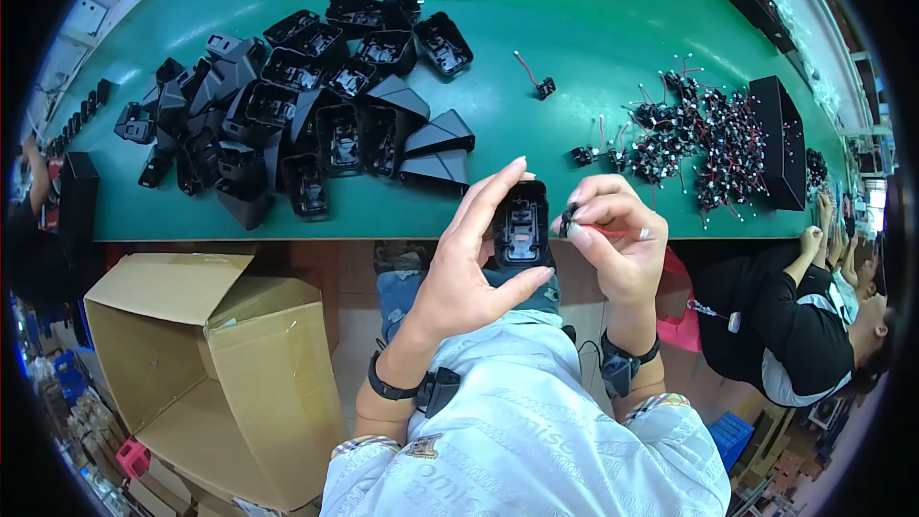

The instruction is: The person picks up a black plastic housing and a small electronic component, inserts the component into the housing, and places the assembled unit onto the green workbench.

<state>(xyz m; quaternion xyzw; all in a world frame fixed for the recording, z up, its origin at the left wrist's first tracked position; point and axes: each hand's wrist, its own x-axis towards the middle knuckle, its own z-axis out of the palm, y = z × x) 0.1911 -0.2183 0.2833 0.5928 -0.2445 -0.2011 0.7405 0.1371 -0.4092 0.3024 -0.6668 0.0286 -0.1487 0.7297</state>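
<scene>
In my left hand (474,258) is a black plastic housing (523,225), its hollow side facing up and its inner ribs showing. The fingers lie along its left side and the thumb at its lower edge. Just right of the housing, my right hand (617,235) pinches a small black connector with red wires (569,220) between thumb and fingertips. The connector is close to the housing's right wall; whether they touch I cannot tell. Both hands are over the near edge of the green table (536,144).
Many black housings (287,105) lie heaped on the table's left. On the right, a pile of wired connectors (708,134) sits by a black box (780,144); one wired connector (545,88) lies apart. An open cardboard box (258,373) stands lower left. A co-worker (785,316) sits at right.
</scene>
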